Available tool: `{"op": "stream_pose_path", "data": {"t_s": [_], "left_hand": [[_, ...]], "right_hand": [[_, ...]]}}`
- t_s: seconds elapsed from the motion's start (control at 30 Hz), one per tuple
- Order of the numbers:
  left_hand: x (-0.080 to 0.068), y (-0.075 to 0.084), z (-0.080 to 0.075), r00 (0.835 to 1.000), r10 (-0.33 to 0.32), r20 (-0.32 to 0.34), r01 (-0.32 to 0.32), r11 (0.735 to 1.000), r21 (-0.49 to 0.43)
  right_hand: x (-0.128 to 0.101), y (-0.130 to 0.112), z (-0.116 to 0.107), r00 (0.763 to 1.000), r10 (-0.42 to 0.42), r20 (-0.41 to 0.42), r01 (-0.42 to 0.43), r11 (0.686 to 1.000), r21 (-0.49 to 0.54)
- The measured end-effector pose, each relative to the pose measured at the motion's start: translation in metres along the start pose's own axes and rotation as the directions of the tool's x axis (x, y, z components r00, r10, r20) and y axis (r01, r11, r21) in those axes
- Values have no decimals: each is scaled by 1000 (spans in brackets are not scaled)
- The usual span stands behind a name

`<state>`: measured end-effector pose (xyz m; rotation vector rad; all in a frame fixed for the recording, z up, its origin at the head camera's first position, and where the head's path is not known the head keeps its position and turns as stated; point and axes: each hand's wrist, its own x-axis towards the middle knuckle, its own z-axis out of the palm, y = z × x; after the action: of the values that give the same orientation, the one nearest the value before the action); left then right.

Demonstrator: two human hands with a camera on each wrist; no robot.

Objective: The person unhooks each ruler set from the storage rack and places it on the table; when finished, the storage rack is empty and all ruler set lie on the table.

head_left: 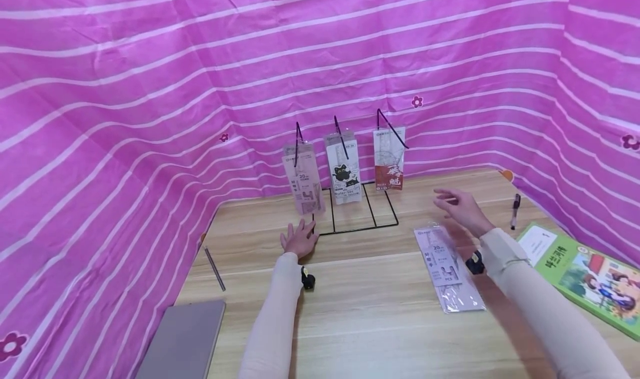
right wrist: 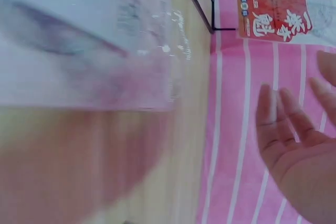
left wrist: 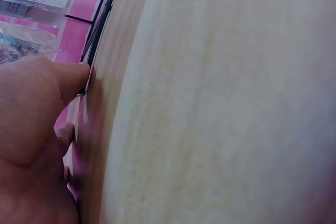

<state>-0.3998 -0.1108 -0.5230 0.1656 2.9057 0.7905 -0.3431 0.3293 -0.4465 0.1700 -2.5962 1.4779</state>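
Observation:
A black wire display rack (head_left: 360, 230) stands at the back of the table with three hanging hooks. Pink ruler-set packets (head_left: 303, 183) hang on its left hook, cat-print ruler sets (head_left: 345, 173) on the middle one, and a red-and-white packet (head_left: 389, 159) on the right. My left hand (head_left: 299, 240) rests with spread fingers at the rack's front left corner; its thumb (left wrist: 73, 80) meets the wire in the left wrist view. Above the table, right of the rack, my right hand (head_left: 464, 209) holds nothing, fingers loosely bent. Below it lies another pink ruler-set packet (head_left: 442, 262).
On the right lie a green picture-covered book (head_left: 585, 273) and a pen (head_left: 515, 211). A thin grey stick (head_left: 215, 268) and a grey flat board or laptop (head_left: 185, 340) are at the left edge. Pink striped cloth (head_left: 320, 51) hangs around the table's back and sides.

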Motion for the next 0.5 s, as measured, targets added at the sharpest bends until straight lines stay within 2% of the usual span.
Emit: {"op": "stream_pose_path", "data": {"t_s": [0.2, 0.27, 0.5], "left_hand": [[-2, 2, -2, 1000, 1, -4, -1, 1000, 9], [-1, 3, -2, 1000, 1, -3, -1, 1000, 10], [-3, 5, 0, 1000, -4, -9, 5, 1000, 5]], "right_hand": [[40, -10, 6, 990, -80, -112, 90, 993, 81], [48, -20, 7, 988, -85, -125, 98, 990, 98], [79, -38, 16, 988, -114, -101, 126, 984, 123]]}}
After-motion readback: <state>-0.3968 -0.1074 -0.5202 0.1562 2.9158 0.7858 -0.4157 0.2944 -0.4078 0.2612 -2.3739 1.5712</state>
